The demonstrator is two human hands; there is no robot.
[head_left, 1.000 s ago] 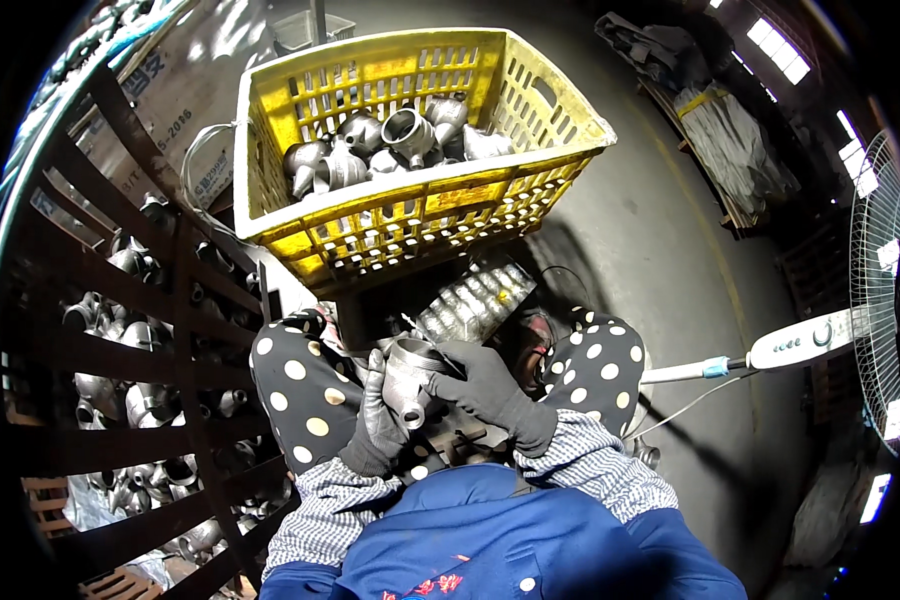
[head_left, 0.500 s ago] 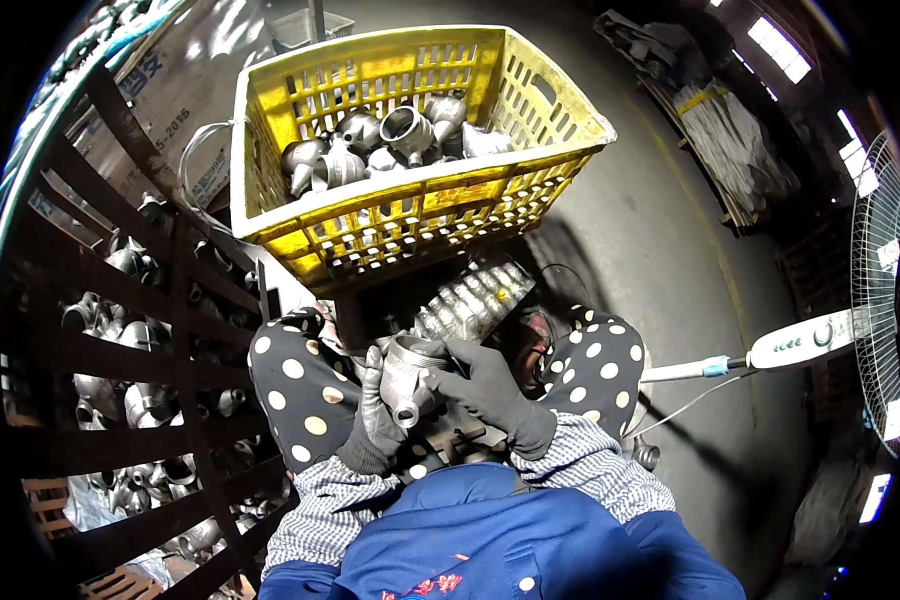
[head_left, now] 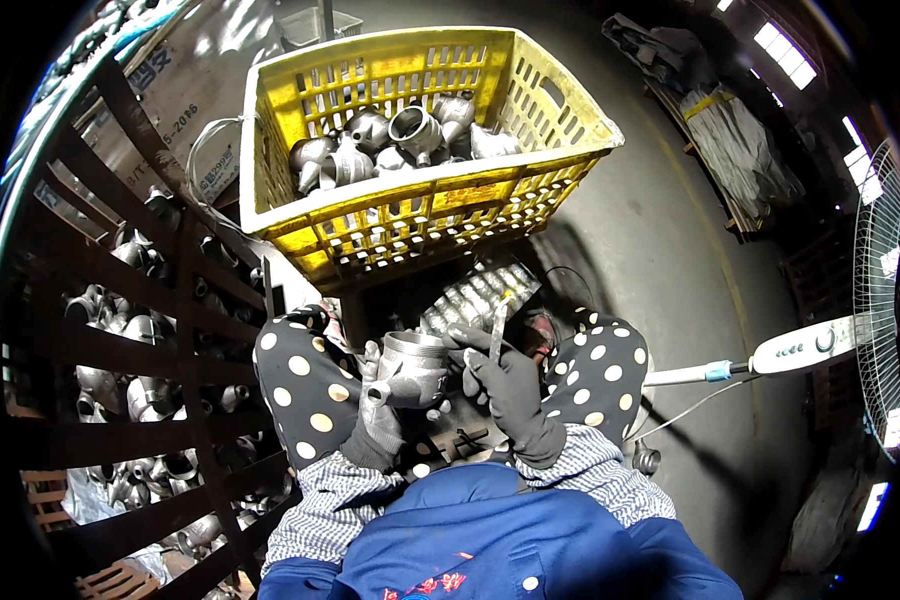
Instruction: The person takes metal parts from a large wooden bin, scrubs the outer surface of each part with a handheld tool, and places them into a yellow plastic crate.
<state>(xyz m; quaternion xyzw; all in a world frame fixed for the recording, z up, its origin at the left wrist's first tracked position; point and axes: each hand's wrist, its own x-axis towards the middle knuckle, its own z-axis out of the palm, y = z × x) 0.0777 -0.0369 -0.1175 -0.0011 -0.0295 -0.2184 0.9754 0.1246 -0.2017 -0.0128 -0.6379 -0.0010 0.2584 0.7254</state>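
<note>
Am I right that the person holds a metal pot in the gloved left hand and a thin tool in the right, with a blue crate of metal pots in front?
Not quite: the crate is yellow, not blue, as the head view shows. The rest stands: the left hand holds the metal pot, the right hand a thin tool.

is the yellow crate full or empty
Partly full. The yellow crate holds a heap of grey metal pots across its floor, well below the rim, with bare slotted walls above them.
</note>
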